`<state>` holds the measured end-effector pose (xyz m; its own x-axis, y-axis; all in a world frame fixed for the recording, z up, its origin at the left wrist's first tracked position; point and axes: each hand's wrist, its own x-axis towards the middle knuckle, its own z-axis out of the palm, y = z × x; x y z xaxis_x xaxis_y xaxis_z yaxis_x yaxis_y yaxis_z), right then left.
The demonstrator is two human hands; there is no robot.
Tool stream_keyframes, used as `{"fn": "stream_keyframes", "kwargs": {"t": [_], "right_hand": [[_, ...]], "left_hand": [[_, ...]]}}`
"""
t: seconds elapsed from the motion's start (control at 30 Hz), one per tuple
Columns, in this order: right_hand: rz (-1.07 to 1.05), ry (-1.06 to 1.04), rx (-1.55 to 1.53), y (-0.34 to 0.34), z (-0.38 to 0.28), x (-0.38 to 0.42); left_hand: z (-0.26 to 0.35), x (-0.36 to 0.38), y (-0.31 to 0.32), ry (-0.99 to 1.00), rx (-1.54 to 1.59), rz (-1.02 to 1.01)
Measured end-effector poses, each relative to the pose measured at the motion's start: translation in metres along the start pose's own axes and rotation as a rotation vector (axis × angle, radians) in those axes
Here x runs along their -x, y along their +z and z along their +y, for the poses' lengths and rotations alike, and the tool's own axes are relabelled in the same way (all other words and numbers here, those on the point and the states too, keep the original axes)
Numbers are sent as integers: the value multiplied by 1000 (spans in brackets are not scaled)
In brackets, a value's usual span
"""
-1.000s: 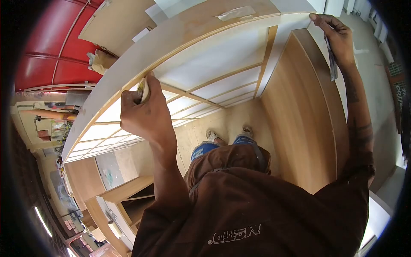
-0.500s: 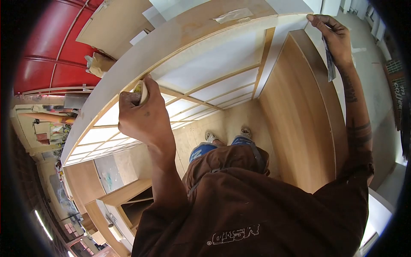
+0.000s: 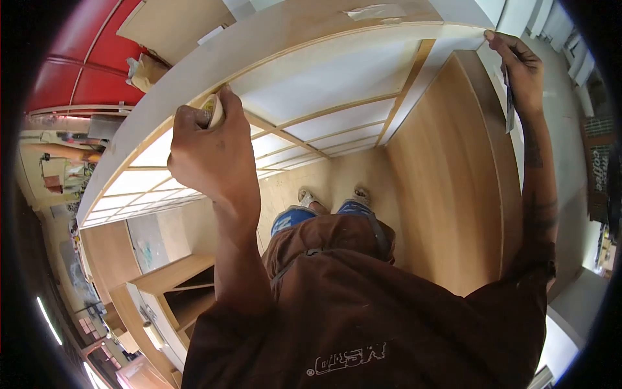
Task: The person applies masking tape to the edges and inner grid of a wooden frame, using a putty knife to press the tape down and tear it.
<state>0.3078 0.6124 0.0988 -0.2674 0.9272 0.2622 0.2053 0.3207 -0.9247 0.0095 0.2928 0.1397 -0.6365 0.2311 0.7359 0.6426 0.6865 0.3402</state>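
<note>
My left hand [image 3: 210, 146] is closed around a pale, round-edged roll of tape [image 3: 216, 111], mostly hidden by the fingers. It is held against the long edge of a white wooden-framed panel [image 3: 317, 74]. At the panel's far right corner, the thumb and fingertips of my right hand [image 3: 523, 71] are pinched together. A thin flat grey blade [image 3: 508, 100] hangs down from that same hand, and its handle is hidden by the palm. Along the panel's broad outer face, a torn translucent strip [image 3: 374, 11] lies near the top.
A wood-grain board [image 3: 447, 175] stands on the right. At lower left is an open wooden cabinet [image 3: 172, 279]. My feet are on the pale floor [image 3: 324, 172] between them. Behind the panel are a red wall [image 3: 81, 61] and a brown sheet [image 3: 168, 29].
The view has shifted slightly. My left hand has moved a little up and left in view, and my right hand a little right and down. Both keep their hold.
</note>
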Motion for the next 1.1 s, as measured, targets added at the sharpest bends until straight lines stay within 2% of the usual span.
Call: {"fn": "stream_keyframes", "kwargs": {"t": [0.33, 0.6, 0.7, 0.73, 0.77, 0.97, 1.03, 1.1], "right_hand": [[11, -9, 73, 2, -4, 2], [-21, 24, 5, 0, -5, 2], [-21, -80, 45, -1, -1, -1], [-19, 6, 113, -4, -5, -2], [-24, -2, 123, -5, -7, -2], [-71, -147, 185, -6, -14, -6], [-96, -201, 192, -8, -20, -8], [-135, -161, 370, -12, -39, -7]], "left_hand": [[-2, 0, 3, -2, -21, 8], [1, -1, 3, -16, -93, 15], [-4, -1, 7, 5, -69, 33], [-3, -1, 6, 0, -64, 34], [-2, -1, 6, -13, -61, 34], [0, 0, 5, -25, -43, 71], [2, 0, 4, -55, -59, 18], [2, 0, 4, -68, -60, 20]]}}
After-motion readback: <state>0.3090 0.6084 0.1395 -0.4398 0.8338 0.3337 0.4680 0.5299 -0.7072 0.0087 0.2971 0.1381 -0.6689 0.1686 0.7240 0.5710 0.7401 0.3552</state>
